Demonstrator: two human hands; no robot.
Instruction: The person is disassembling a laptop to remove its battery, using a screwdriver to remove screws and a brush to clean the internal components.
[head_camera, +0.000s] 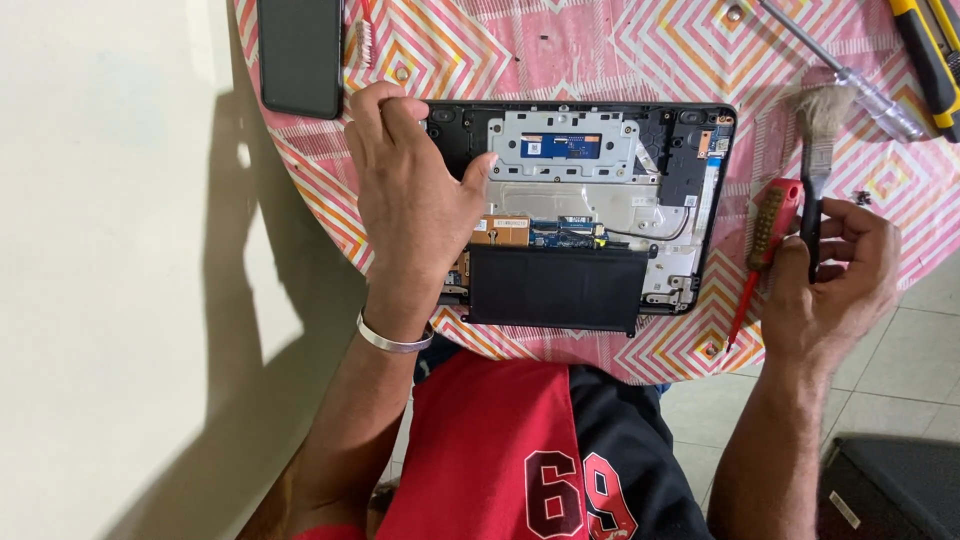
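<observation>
Left hand (415, 200) presses flat, grip released, steadying the laptop (585, 210) at centre; right hand (835, 275) grips the brush (815, 160), bristles up.

The left hand (415, 190) rests flat on the left end of the opened laptop (585, 215) lying on the patterned desk (930, 180), while the right hand (835, 285) grips a paintbrush (818, 150) beside a red wire brush (770, 225), with a black phone (300, 55) near the laptop's corner.

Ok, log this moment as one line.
left hand: resting on opened black laptop | right hand: holding black-handled paintbrush | red screwdriver: beside laptop
</observation>
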